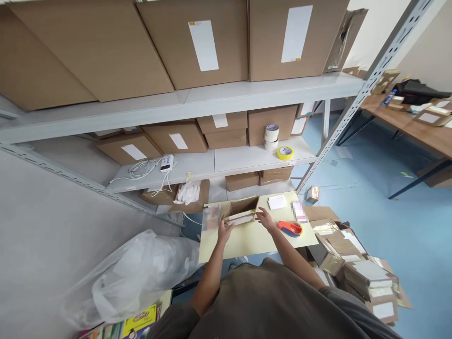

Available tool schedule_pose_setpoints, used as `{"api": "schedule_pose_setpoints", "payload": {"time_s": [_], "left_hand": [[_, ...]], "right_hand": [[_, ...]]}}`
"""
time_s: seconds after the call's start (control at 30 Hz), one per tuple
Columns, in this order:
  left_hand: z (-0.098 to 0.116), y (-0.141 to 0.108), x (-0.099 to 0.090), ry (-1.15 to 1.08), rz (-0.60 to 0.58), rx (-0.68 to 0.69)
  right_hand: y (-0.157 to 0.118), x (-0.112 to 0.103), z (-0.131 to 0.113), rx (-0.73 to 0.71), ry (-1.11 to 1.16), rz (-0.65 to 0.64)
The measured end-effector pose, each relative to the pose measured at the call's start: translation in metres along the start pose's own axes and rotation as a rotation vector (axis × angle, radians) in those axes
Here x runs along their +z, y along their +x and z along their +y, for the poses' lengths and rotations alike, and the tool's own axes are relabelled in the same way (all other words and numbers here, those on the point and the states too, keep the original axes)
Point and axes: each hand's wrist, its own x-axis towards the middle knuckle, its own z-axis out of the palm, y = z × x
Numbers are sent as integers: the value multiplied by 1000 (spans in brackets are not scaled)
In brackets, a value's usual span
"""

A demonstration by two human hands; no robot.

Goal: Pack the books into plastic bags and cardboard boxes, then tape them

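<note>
On a pale yellow tabletop [254, 242] stands a small open cardboard box [229, 209], with a white strip along its near side. My left hand [225, 230] grips its near left corner, thumb on the front. At the right end of the box is my right hand [264, 218], fingers apart; whether the fingertips touch the cardboard is unclear. A red and blue tape dispenser [290, 229] lies to the right of that hand. Behind it are white papers [277, 202] and a blurred label sheet [299, 212]. A clear plastic bag [211, 217] lies left of the box.
A metal shelf [226, 106] with large cartons [212, 42] rises in front. White tape rolls [271, 136] and a yellow roll [285, 152] sit on its middle level. Packed boxes [367, 275] are piled at right, and a big translucent bag [141, 273] stands at left.
</note>
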Motion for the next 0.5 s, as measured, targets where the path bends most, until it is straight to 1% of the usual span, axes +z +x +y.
{"api": "schedule_pose_setpoints", "payload": {"time_s": [0.07,0.13,0.2,0.27,0.3,0.4,0.5], "left_hand": [[2,-4,2,-1,7,-14],[2,-5,0,11,22,-27],[4,-5,-4,27,33,-20],[6,-4,-8,22,23,-2],[7,-5,-10,11,13,6],[8,-7,-13,-26,-1,20],[3,-12,-16,-20,-28,36]], "right_hand": [[6,2,3,-8,-67,27],[14,1,1,-44,-134,112],[24,0,-6,-93,-167,212],[36,1,-17,-123,-180,252],[42,2,-23,-132,-193,242],[57,12,-35,-142,-263,157],[62,25,-32,-133,-298,131]]}}
